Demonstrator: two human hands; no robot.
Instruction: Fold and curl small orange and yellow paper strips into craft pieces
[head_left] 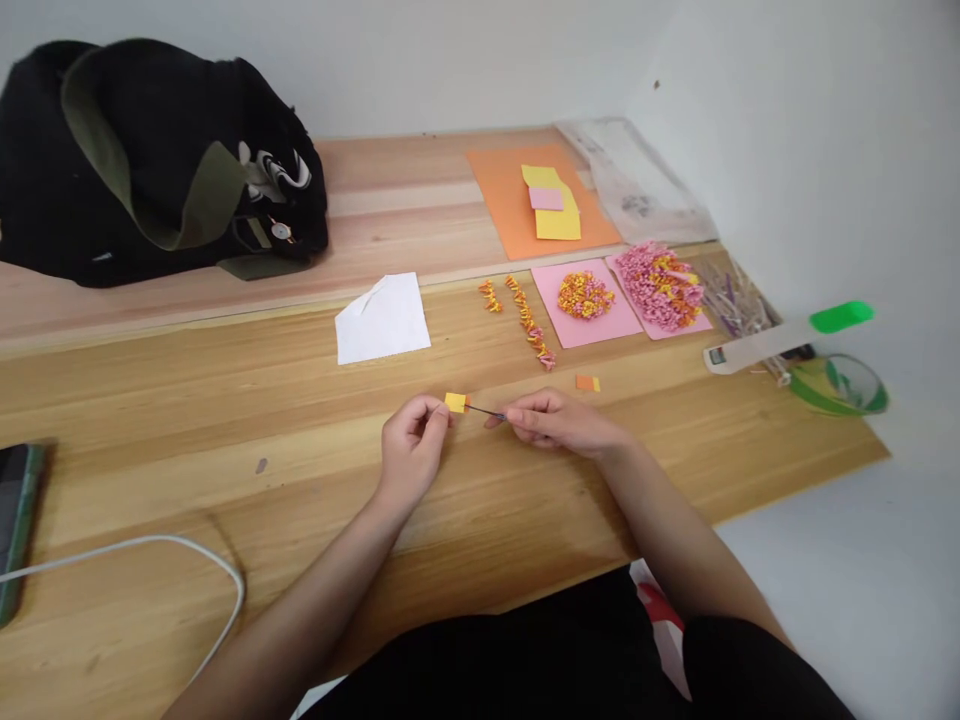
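My left hand [414, 445] pinches the left edge of a small yellow paper piece [455, 402] above the wooden table. My right hand [559, 420] grips a thin dark tool [486, 411], whose tip meets the right side of the yellow piece, where a bit of orange shows. To the right of that lies a small orange and yellow paper piece [587, 383]. Beyond my hands, a row of small twisted paper bits [529, 325] and a shorter row [490, 296] lie beside a pink sheet [555, 323] with a pile of yellow and pink bits [585, 296].
A white paper [384, 325], a black bag [172, 170] and an orange sheet [502, 205] lie further back. At right are a larger pink pile [660, 285], a green-tipped white stick [780, 343] and a green tape roll [832, 390]. A phone [19, 520] and white cable [165, 540] are at left.
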